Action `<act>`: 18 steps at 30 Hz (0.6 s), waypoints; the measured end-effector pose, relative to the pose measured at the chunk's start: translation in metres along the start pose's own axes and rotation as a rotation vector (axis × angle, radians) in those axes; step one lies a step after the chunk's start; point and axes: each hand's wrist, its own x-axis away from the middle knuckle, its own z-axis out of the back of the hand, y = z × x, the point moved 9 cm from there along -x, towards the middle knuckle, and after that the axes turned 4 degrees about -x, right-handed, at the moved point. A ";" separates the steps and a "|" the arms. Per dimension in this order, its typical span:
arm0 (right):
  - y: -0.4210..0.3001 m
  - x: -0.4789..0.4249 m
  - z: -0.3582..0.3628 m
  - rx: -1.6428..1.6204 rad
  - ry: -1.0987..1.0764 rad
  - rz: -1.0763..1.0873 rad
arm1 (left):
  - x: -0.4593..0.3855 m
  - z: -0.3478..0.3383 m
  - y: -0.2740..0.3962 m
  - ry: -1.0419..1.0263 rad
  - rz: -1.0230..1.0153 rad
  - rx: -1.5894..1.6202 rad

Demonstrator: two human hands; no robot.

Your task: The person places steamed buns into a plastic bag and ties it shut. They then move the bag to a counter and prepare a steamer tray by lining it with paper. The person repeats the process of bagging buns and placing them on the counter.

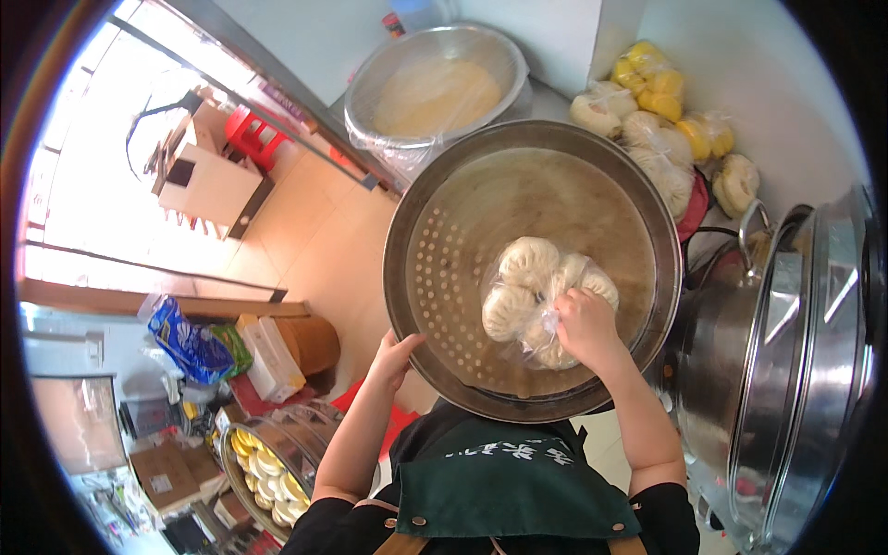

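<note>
In front of my body is a large round metal steamer tray [531, 201] with a rim and a field of small holes at its left. My left hand [397, 359] grips the tray's lower left rim. My right hand [586, 326] is closed on the gathered neck of a clear plastic bag [548, 320]. Several white pleated steamed buns [510, 312] fill that bag, which is over the tray's lower right part. Whether the bag rests on the tray or hangs just above it, I cannot tell.
Bagged white buns [655, 139] and yellow buns [659, 94] lie at the upper right. A plastic-covered metal basin [437, 83] stands beyond the tray. Stacked metal steamers [721, 361] rise close at my right. Another steamer [277, 479] with yellow and white buns stands lower left.
</note>
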 end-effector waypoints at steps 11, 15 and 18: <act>0.005 0.029 0.036 -0.546 0.186 -0.276 | -0.005 -0.004 -0.006 -0.225 0.054 -0.077; -0.014 0.041 0.064 -0.630 0.295 -0.276 | 0.026 0.021 -0.002 -0.123 0.031 0.067; -0.030 0.049 0.099 -0.622 0.367 -0.487 | 0.041 0.061 -0.012 -0.127 0.025 0.025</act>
